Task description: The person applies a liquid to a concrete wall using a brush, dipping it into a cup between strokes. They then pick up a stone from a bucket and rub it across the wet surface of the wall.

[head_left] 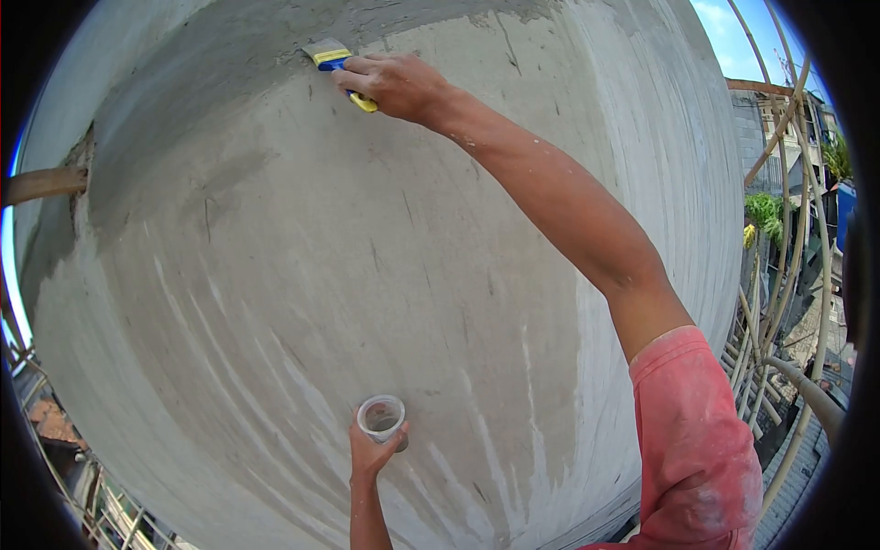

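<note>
My right hand (pixel 396 85) is stretched up to the top of a grey cement wall (pixel 367 247), fingers closed round the handle of a paintbrush (pixel 332 60). The brush has a blue and yellow handle, and its pale bristles lie against the wall at the edge of a darker, wet-looking band. Low in front of the wall, my left hand (pixel 368 451) is wrapped round a clear plastic cup (pixel 381 417). Greyish stuff shows inside the cup, whose mouth faces me.
A wooden pole (pixel 44 185) enters a rough hole in the wall at the left. Bamboo scaffolding (pixel 796 247) stands along the right side, with a thick pole (pixel 807 394) lower down. Pale drip streaks run down the wall's lower part.
</note>
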`<control>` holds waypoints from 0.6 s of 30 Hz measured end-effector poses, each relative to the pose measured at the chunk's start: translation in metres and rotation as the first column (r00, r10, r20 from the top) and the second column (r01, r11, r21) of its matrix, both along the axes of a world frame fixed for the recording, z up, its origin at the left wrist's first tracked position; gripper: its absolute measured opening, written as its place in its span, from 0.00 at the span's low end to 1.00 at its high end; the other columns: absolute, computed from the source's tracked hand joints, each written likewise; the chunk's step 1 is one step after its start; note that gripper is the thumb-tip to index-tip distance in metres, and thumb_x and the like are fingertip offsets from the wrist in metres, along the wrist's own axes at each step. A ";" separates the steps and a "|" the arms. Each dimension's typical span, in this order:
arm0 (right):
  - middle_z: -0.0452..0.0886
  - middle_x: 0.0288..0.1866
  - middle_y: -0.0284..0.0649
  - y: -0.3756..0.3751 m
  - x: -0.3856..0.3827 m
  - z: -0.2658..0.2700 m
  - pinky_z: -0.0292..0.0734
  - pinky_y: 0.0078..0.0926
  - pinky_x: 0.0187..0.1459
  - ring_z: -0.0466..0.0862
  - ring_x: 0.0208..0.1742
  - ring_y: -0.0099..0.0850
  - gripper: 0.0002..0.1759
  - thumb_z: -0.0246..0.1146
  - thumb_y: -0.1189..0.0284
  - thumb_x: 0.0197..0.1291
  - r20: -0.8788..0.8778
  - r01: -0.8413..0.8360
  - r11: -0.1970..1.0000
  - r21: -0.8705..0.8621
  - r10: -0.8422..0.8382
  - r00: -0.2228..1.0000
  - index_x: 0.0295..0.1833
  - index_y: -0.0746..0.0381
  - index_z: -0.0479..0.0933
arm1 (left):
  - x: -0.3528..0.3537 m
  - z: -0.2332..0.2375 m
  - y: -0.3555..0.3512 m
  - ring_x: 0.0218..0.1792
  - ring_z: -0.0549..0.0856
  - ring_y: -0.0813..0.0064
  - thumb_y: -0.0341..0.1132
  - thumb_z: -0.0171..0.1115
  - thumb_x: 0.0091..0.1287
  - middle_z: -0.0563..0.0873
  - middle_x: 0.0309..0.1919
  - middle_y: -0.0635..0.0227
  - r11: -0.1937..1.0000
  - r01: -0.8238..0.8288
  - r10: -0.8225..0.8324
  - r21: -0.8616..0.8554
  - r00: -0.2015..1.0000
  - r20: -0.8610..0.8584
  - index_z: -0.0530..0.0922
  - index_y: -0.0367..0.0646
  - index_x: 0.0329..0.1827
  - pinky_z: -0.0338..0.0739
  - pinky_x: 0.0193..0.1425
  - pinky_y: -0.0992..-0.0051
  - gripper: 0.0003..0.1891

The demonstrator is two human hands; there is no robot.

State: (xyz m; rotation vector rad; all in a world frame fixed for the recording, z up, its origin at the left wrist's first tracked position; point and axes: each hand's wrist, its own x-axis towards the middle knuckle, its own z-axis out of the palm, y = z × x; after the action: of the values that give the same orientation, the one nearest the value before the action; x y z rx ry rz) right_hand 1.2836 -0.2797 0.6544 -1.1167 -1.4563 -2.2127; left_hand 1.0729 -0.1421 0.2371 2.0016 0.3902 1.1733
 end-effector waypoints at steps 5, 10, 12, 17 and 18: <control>0.83 0.49 0.38 -0.096 0.146 0.021 0.84 0.27 0.42 0.85 0.44 0.34 0.12 0.59 0.68 0.64 -0.138 0.143 0.957 0.252 -0.111 0.984 0.52 0.54 0.77 | -0.002 -0.002 0.003 0.43 0.84 0.66 0.40 0.78 0.43 0.84 0.40 0.58 1.000 0.004 -0.004 -0.004 1.000 0.001 0.74 0.33 0.47 0.77 0.50 0.69 0.31; 0.81 0.32 0.51 -0.117 0.167 0.040 0.76 0.45 0.33 0.81 0.34 0.50 0.11 0.56 0.64 0.60 -0.471 0.020 0.906 0.422 0.201 0.859 0.40 0.58 0.78 | 0.002 -0.004 0.003 0.42 0.83 0.68 0.39 0.78 0.44 0.83 0.40 0.59 0.999 0.040 -0.038 -0.033 0.998 0.050 0.75 0.34 0.47 0.77 0.50 0.69 0.29; 0.83 0.39 0.40 -0.076 0.128 0.035 0.82 0.29 0.34 0.83 0.33 0.34 0.11 0.58 0.66 0.66 -0.295 0.070 0.949 0.306 0.025 0.955 0.49 0.59 0.78 | 0.001 0.000 -0.002 0.42 0.83 0.68 0.38 0.78 0.44 0.83 0.40 0.59 0.999 0.026 -0.024 -0.034 0.998 0.049 0.75 0.35 0.47 0.77 0.50 0.69 0.29; 0.83 0.44 0.40 -0.023 0.042 0.014 0.84 0.27 0.41 0.84 0.39 0.36 0.14 0.60 0.69 0.62 0.143 -0.240 0.968 -0.067 0.248 0.958 0.54 0.57 0.74 | 0.002 0.000 -0.009 0.41 0.83 0.70 0.33 0.77 0.44 0.83 0.39 0.61 1.000 -0.018 0.019 -0.020 0.998 0.065 0.75 0.35 0.46 0.77 0.49 0.71 0.26; 0.83 0.44 0.40 -0.033 0.050 0.016 0.84 0.27 0.41 0.84 0.39 0.36 0.14 0.60 0.69 0.62 0.144 -0.234 0.971 -0.058 0.240 0.960 0.54 0.57 0.74 | 0.004 0.001 -0.010 0.41 0.83 0.70 0.33 0.77 0.44 0.83 0.39 0.61 1.000 -0.011 0.012 -0.012 0.998 0.064 0.75 0.35 0.46 0.77 0.49 0.71 0.26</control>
State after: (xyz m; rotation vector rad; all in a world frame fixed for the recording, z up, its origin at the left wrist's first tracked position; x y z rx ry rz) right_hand 1.3340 -0.3132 0.6709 -0.7542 -1.6090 -2.1443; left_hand 1.0768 -0.1525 0.2377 1.9494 0.3757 1.2360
